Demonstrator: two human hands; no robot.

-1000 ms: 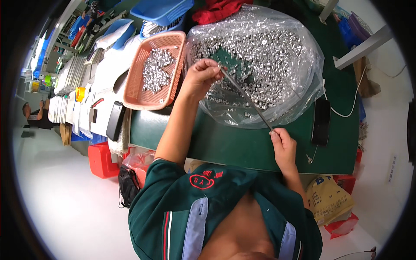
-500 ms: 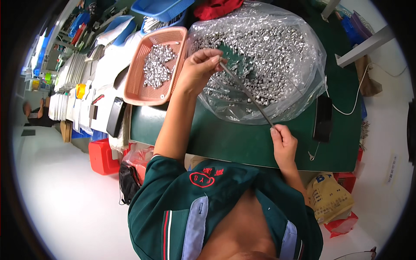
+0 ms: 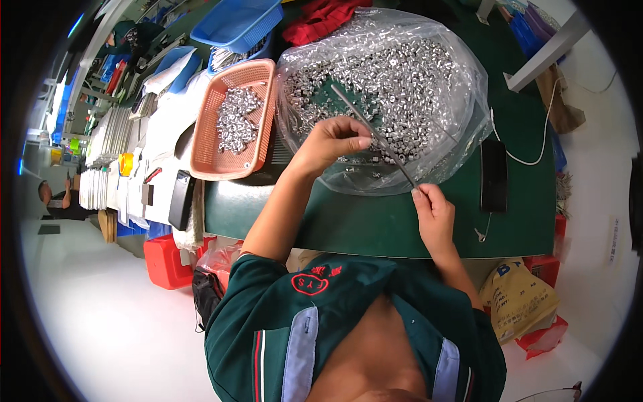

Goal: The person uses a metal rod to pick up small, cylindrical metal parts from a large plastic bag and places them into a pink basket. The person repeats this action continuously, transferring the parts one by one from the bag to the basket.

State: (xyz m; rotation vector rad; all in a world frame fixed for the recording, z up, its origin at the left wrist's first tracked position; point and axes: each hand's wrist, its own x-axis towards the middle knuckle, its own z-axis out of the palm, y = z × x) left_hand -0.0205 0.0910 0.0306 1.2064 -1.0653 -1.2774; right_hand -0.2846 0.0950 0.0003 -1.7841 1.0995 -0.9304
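Note:
A thin dark grey metal rod [image 3: 355, 111] slants over a clear plastic bag [image 3: 472, 107] holding many small silvery metal pieces [image 3: 429, 80]. My right hand [image 3: 435, 218] pinches the rod's near end between thumb and fingers. Around the middle of the rod, my left hand [image 3: 329, 146] has its thumb and fingers curled in, their tips closed at the shaft. The rod's far end sticks out past the left hand, over a patch of green tabletop inside the ring of pieces.
Left of the bag stands a pink mesh basket [image 3: 197, 137] with similar pieces [image 3: 236, 120]. Blue baskets [image 3: 234, 25] and a red cloth [image 3: 321, 20] lie beyond. A black phone [image 3: 494, 175] and white cable [image 3: 532, 163] are at the right, near a metal table leg [image 3: 552, 50].
My left hand has moved from the rod's far end down toward its middle, uncovering that end. My right hand still holds the near end. The whole view has shifted slightly.

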